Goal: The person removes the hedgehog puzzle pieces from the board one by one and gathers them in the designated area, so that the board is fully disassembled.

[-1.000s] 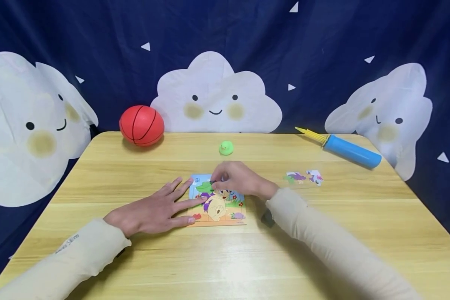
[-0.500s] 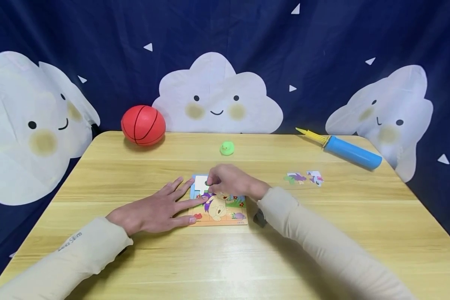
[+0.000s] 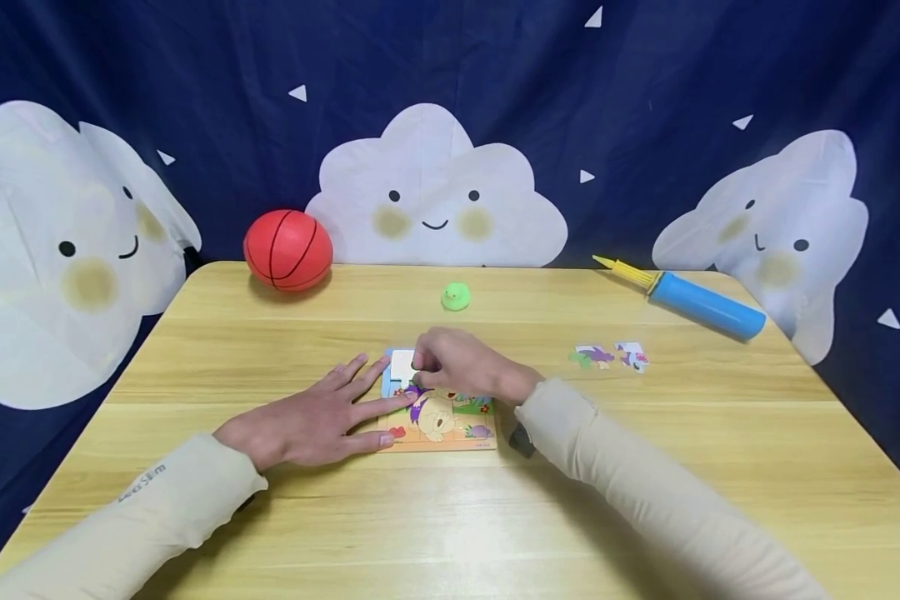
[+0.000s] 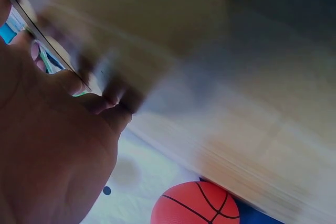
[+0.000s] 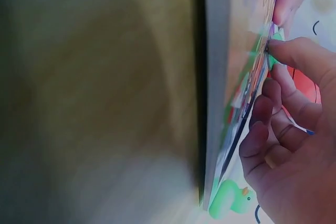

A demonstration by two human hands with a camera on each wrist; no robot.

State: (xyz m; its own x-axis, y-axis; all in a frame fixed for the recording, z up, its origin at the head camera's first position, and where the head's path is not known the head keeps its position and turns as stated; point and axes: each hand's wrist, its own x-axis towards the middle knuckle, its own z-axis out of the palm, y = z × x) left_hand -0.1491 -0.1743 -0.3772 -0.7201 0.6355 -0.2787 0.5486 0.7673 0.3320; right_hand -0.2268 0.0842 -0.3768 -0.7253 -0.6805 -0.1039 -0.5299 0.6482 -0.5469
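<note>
A cartoon jigsaw puzzle point(image 3: 435, 417) in a flat tray lies mid-table. My left hand point(image 3: 318, 421) has its fingers spread and resting on the tray's left side. Over the upper part, my right hand point(image 3: 461, 362) pinches a puzzle piece point(image 5: 275, 59) between thumb and forefinger. Green shows on that piece in the right wrist view; the head view mostly hides it behind the fingers. Beside those fingertips, a white bare patch point(image 3: 402, 364) of the tray shows at upper left. In the left wrist view, the left hand point(image 4: 58, 135) reaches along the tray edge.
Two loose puzzle pieces, one purple and green point(image 3: 594, 357) and one white and purple point(image 3: 632, 357), lie to the right. Along the back of the table point(image 3: 450, 525) are a red ball point(image 3: 288, 250), a green toy duck point(image 3: 456, 297) and a blue and yellow hand pump point(image 3: 705, 305).
My right hand has shifted slightly left and taken hold of the green leaf piece. It has come up from the upper-left spot, baring white there. The left hand stays in place.
</note>
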